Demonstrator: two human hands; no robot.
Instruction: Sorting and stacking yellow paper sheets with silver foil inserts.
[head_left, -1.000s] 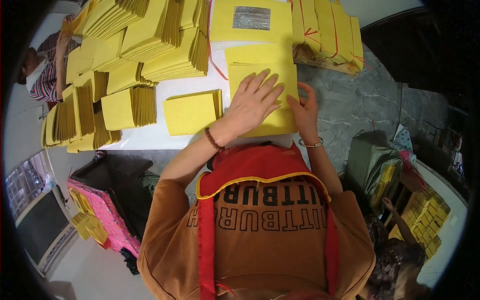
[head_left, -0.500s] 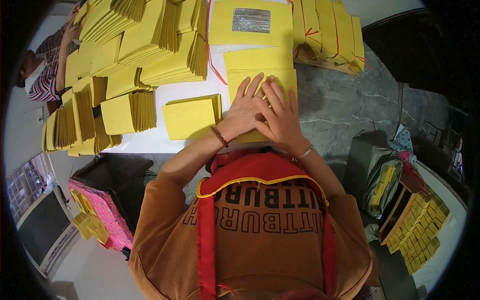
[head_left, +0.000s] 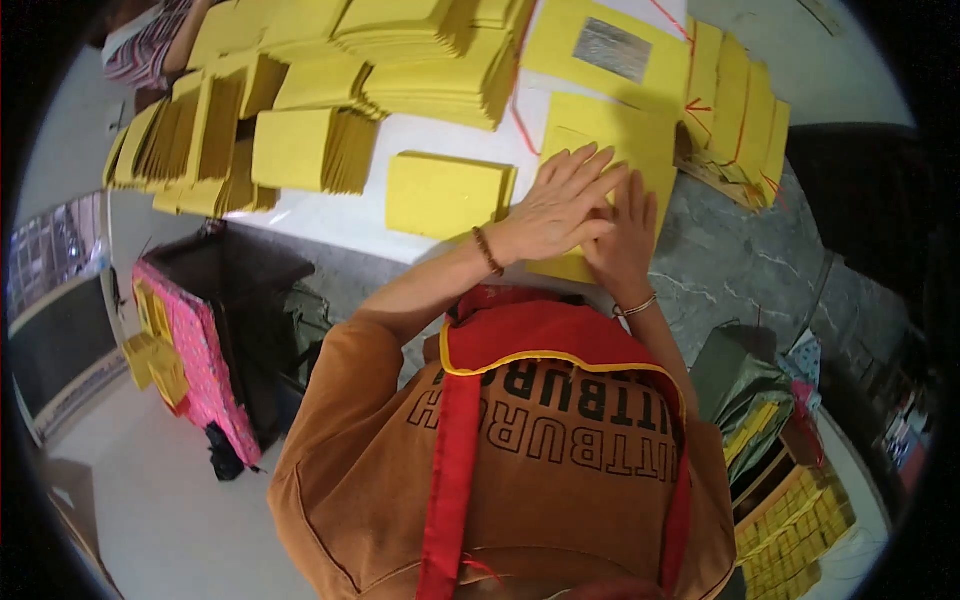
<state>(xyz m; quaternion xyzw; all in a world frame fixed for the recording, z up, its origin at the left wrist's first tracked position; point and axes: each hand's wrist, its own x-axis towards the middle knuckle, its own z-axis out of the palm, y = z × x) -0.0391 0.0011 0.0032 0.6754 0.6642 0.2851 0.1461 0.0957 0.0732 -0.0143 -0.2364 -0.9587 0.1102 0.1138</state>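
Both my hands lie on a yellow paper sheet [head_left: 640,130] near the table's front edge. My left hand [head_left: 560,215], with a brown bead bracelet at the wrist, is open, its fingers stretched out and reaching across toward my right hand. My right hand [head_left: 625,245] is open beside and partly under it, with fingers extended on the paper. Neither hand holds anything I can make out. To the left lies a small folded stack of yellow paper [head_left: 445,195]. Beyond the sheet is yellow paper with a silver foil square [head_left: 612,50].
Piles of folded yellow paper [head_left: 440,80] cover the table's left side. Bundles tied with red string [head_left: 735,110] stand at the back right. A dark bin [head_left: 240,270] is at left, a green sack [head_left: 740,380] at right. Another person's striped sleeve [head_left: 150,50] shows far left.
The view has turned, shifting the table contents rightward. My left hand's fingers have moved over my right hand, which earlier lay on top of the left.
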